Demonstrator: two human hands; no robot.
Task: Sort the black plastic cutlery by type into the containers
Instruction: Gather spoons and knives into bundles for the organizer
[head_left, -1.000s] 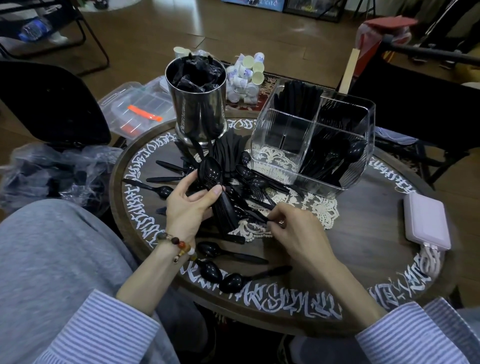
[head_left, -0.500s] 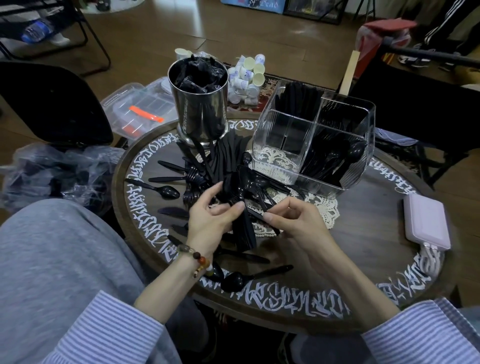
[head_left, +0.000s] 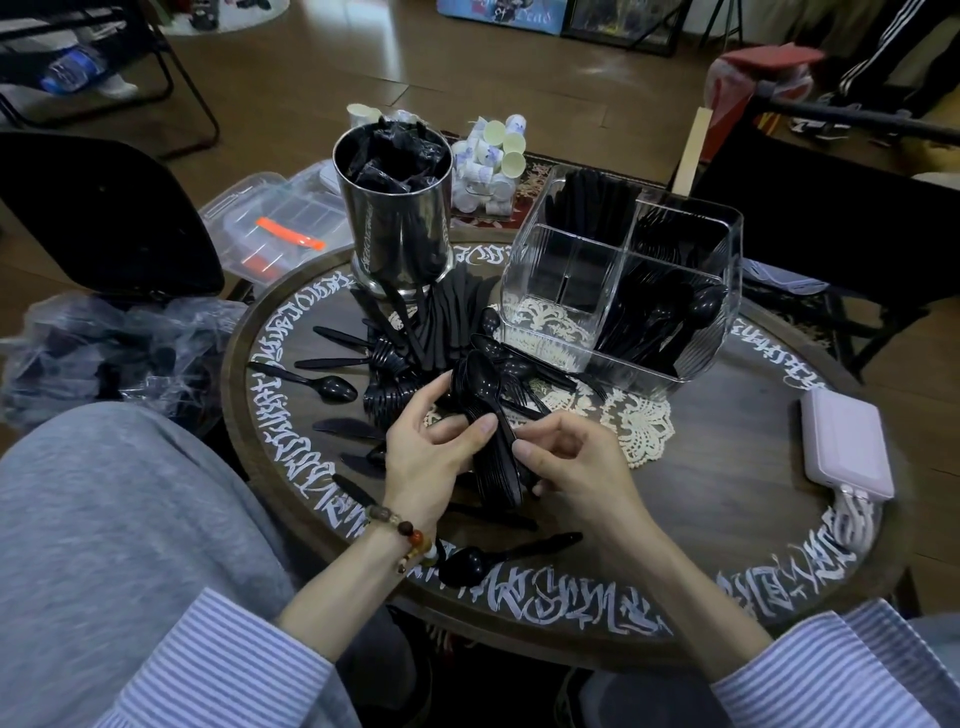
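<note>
Gathering a nested stack of spoons (head_left: 488, 431) at frame centre, the left hand (head_left: 426, 457) grips it while the right hand (head_left: 576, 467) pinches its handles; next, likely, a lift to the clear divided container (head_left: 623, 291) beyond, upper right.

I see a round wooden table (head_left: 737, 467). On it, around the white doily (head_left: 641, 423): clear divided container (head_left: 571, 291) behind, steel canister (head_left: 397, 228) behind-left, loose black cutlery (head_left: 332, 387) left, pink power bank (head_left: 847, 441) right.
</note>
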